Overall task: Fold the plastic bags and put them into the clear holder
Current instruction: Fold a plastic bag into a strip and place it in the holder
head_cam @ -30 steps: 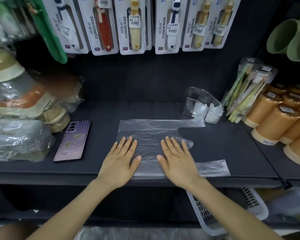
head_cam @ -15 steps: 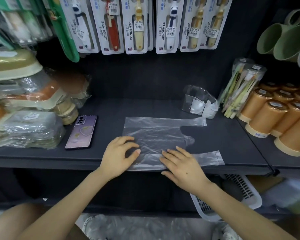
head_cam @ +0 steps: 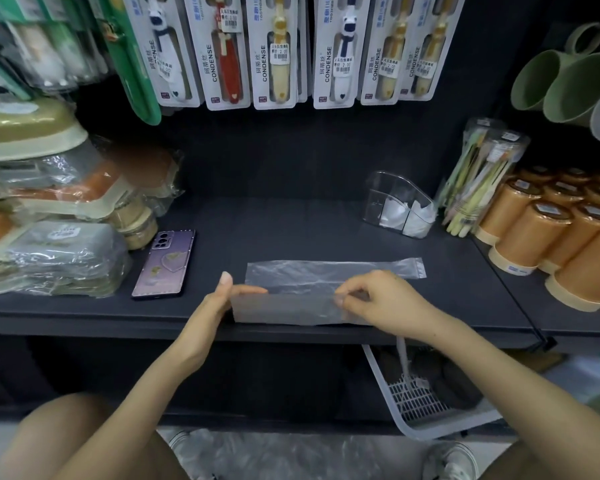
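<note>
Bag (head_cam: pixel 326 271) front-ctr on shelf (head_cam: pixel 291 223); holder (head_cam: pixel 397 202) behind-right; phone (head_cam: pixel 165 263) left.

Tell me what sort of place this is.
Probably a household-goods shop. Packaged toothbrushes with price stickers hang in a row above the dark shelf, many identical orange cups stand in rows at the right, and several green mugs sit above them.

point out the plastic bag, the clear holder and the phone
plastic bag (head_cam: pixel 312 274), head view, on its flat far half
clear holder (head_cam: pixel 390 188), head view, on its upper clear wall
phone (head_cam: pixel 163 264), head view, on the middle of its purple back
</note>
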